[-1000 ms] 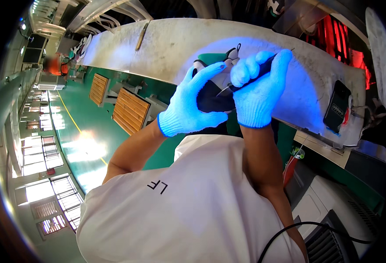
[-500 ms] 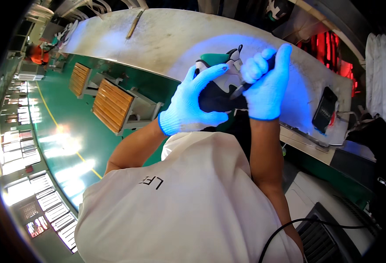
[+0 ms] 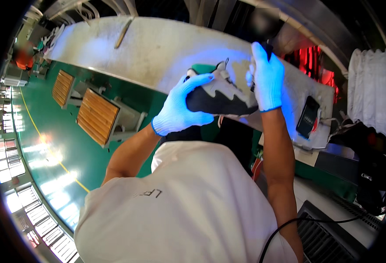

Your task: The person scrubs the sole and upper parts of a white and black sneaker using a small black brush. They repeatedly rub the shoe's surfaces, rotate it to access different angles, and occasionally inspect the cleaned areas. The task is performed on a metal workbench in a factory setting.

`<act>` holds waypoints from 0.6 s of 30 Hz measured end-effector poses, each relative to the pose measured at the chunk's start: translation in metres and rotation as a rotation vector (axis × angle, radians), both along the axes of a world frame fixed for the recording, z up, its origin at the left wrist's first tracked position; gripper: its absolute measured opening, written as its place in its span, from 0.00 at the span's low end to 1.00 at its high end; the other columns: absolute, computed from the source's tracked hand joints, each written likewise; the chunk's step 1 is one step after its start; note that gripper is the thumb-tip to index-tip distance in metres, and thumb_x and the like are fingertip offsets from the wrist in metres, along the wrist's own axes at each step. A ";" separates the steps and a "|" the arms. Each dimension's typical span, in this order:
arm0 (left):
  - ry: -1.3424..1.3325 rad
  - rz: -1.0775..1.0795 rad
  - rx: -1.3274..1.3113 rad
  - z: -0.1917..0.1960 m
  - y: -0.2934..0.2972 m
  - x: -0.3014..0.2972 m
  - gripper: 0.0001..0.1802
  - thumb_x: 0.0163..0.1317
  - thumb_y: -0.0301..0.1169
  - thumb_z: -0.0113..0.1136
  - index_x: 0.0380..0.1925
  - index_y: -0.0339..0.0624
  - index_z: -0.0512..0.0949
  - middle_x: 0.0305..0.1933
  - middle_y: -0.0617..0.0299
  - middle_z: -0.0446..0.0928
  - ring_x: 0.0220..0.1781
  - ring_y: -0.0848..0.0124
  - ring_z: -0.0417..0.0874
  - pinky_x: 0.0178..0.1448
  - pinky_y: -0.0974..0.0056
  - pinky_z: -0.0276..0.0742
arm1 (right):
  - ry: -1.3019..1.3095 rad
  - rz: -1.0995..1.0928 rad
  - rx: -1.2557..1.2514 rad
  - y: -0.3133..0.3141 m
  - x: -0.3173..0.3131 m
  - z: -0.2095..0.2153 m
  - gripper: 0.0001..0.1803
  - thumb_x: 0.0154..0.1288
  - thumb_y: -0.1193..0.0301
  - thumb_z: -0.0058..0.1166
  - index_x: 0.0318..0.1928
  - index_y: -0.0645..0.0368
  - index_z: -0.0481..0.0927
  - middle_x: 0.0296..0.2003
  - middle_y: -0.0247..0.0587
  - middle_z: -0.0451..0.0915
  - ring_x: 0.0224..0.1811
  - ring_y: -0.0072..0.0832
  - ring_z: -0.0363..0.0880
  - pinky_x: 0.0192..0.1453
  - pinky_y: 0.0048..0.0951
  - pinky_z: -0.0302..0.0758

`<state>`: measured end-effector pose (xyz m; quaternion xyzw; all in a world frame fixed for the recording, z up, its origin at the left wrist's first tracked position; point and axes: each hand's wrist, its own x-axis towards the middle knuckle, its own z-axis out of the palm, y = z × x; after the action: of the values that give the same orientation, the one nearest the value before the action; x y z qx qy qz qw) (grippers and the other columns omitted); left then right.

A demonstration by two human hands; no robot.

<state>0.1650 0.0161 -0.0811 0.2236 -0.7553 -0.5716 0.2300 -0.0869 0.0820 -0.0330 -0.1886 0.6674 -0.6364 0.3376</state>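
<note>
1. Holding a shoe (image 3: 221, 94) in both gloved hands, above the near edge of the long pale table (image 3: 157, 57); the shoe is lifted clear of the table surface, lit by bluish light.
2. Left hand (image 3: 182, 109) is cupping the dark heel end from the left and below, fingers wrapped round it, thumb lying along the upper side.
3. Right hand (image 3: 265, 81) is closing round the toe end from the right, fingers pointing up toward the far side; a dark tool seems to be sticking out above the fingertips, but I cannot tell its kind or exactly how it is being pinched.
4. Long axis of the shoe is running left to right between the two hands, roughly level, grey-and-white upper facing the camera, dark sole turned down and toward the near side.
5. Key relation: the shoe is sitting between the hands, both touching it; neither is nearer, the left is bearing it from underneath.
6. A dark flat device (image 3: 307, 116) is lying on the table to the right, just below the right wrist, apart from the shoe.
7. A green floor (image 3: 57, 144) with wooden slatted racks (image 3: 97, 116) is showing to the left.
</note>
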 end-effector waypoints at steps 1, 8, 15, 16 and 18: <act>0.028 -0.034 0.106 -0.002 -0.009 0.000 0.55 0.46 0.34 0.90 0.78 0.39 0.77 0.78 0.52 0.76 0.78 0.61 0.78 0.84 0.55 0.72 | 0.024 -0.058 0.017 0.001 -0.012 0.003 0.25 0.83 0.47 0.65 0.33 0.48 0.75 0.21 0.27 0.69 0.18 0.22 0.71 0.22 0.30 0.66; -0.373 -0.191 -0.466 0.020 -0.058 -0.004 0.56 0.50 0.41 0.90 0.82 0.48 0.76 0.85 0.39 0.66 0.83 0.45 0.76 0.85 0.49 0.73 | -0.277 -0.292 -0.290 0.123 -0.061 -0.114 0.22 0.87 0.53 0.61 0.35 0.50 0.73 0.21 0.31 0.71 0.18 0.28 0.73 0.23 0.34 0.72; -0.690 -0.560 -0.681 0.046 0.002 -0.144 0.31 0.53 0.41 0.76 0.60 0.46 0.87 0.53 0.42 0.90 0.57 0.44 0.91 0.62 0.41 0.85 | -0.149 -0.271 -0.137 0.110 -0.051 -0.112 0.14 0.85 0.64 0.61 0.39 0.56 0.76 0.21 0.35 0.76 0.17 0.30 0.77 0.22 0.34 0.76; -0.562 -0.512 -0.721 0.055 0.008 -0.145 0.31 0.54 0.42 0.75 0.59 0.47 0.88 0.52 0.41 0.91 0.54 0.44 0.92 0.61 0.45 0.86 | -0.131 -0.248 -0.058 0.107 -0.048 -0.105 0.13 0.83 0.63 0.63 0.43 0.58 0.79 0.20 0.34 0.74 0.15 0.29 0.76 0.21 0.34 0.74; -0.254 -0.464 -0.631 0.090 0.006 -0.137 0.35 0.53 0.46 0.83 0.60 0.45 0.87 0.54 0.43 0.90 0.55 0.45 0.92 0.61 0.48 0.87 | -0.040 -0.082 0.073 0.105 -0.063 -0.098 0.16 0.80 0.57 0.67 0.50 0.58 0.83 0.22 0.34 0.77 0.16 0.27 0.77 0.21 0.32 0.73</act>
<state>0.0281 0.0222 0.0086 0.0348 -0.9463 -0.3163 0.0573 -0.1497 0.1871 -0.1311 -0.1360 0.6906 -0.6284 0.3310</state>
